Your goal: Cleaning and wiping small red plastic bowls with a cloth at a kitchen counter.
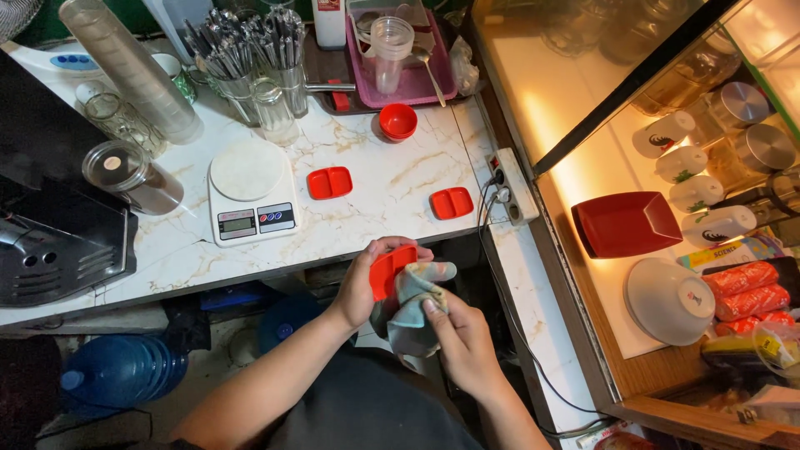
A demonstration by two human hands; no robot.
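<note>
A small red sauce dish (392, 271) is held just below the centre of the frame, in front of the marble counter's (375, 200) near edge, with a grey-green cloth (412, 308) pressed against it. The left hand (360, 287) is closed around the dish, fingers curled over its upper rim and thumb at its back, so the dish is gripped edge-on. The right hand (462, 342) is closed on the bunched cloth, its thumb pushed into the folds against the dish's face. The dish is judged to be light, rigid moulded plastic, unlikely to break but probably slick if damp, and best held by opposite rims as it is now; the cloth is soft, limp and easily gathered anywhere. The dish appears glossy, rectangular with rounded corners, and is probably divided in two like the matching dishes (330, 182) lying on the counter, though the cloth hides most of it. A white kitchen scale (248, 200) is seen at centre left, and a stack of round red dishes (398, 122) above centre.
</note>
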